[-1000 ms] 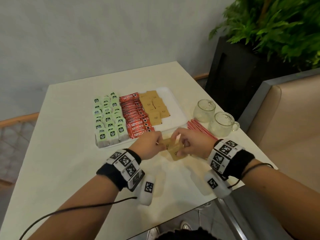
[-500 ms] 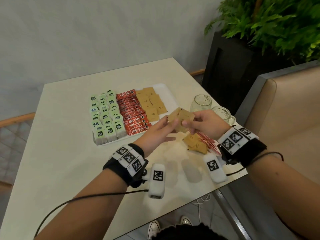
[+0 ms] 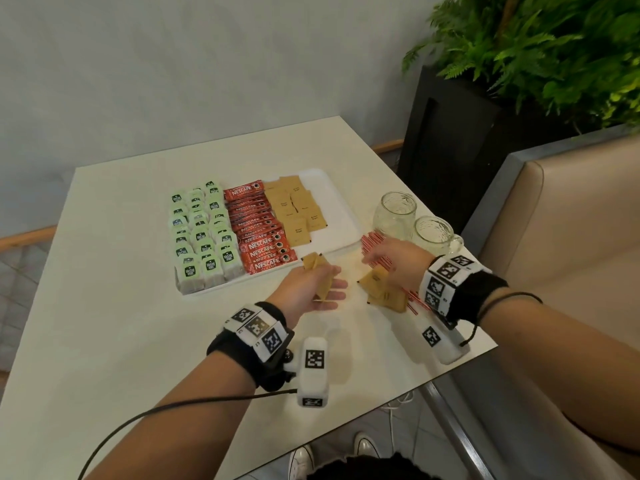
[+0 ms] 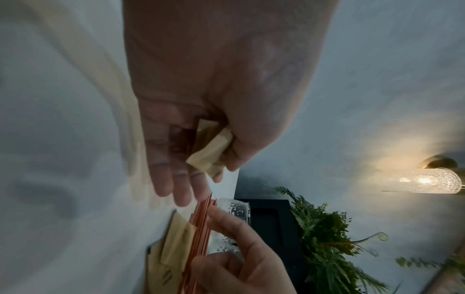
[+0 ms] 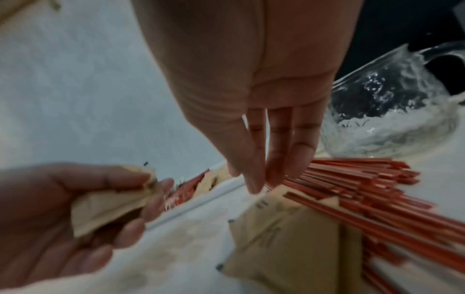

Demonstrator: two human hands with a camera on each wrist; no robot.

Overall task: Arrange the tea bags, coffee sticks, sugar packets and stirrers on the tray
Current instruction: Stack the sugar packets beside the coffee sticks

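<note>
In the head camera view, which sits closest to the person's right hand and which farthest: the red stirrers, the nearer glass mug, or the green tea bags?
From the right hand:
1. Red stirrers, lying on the table directly under the hand and its fingers.
2. Nearer glass mug, just beyond the hand toward the table's right edge.
3. Green tea bags, far across on the tray's left side.

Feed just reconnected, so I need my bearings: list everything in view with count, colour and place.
tray: one, white, table centre
tea bags: many, green-labelled, tray's left columns
coffee sticks: many, red, tray's middle
sugar packets: several, brown, tray right of coffee
loose sugar packets: a few, brown, on table under right hand
stirrers: bundle, red, table beside mugs
glass mugs: two, clear, right of tray
table: one, cream
plant: green, black planter
left hand: holds brown packets
right hand: fingers straight, over stirrers
</note>
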